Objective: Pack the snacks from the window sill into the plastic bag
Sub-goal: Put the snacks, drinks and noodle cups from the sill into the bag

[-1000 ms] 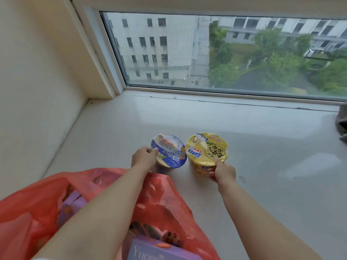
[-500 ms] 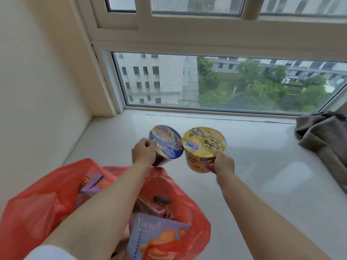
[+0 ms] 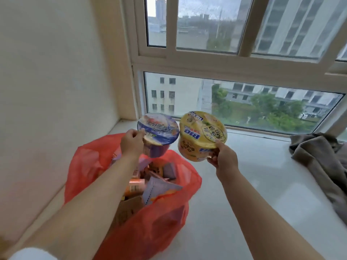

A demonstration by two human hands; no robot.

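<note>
Both cups have come up off the sill since a second ago and now hang in the air over the bag's far side. My left hand (image 3: 131, 142) has its grip curled round the rim of the blue cup (image 3: 157, 133), thumb on the lid edge, cup tilted toward me and right above the bag's mouth. My right hand (image 3: 223, 158) grips the yellow cup (image 3: 201, 136) from below and by its near side, also tilted; it sits just beside the blue one, rims nearly touching, out past the bag's right edge. Under them the red bag (image 3: 165, 222) stands open on the sill (image 3: 253, 203), against the left wall, stuffed with snack packets (image 3: 159, 188). A grey-brown cloth (image 3: 319, 162) lies crumpled at the sill's right end, by the window (image 3: 244, 102)
</note>
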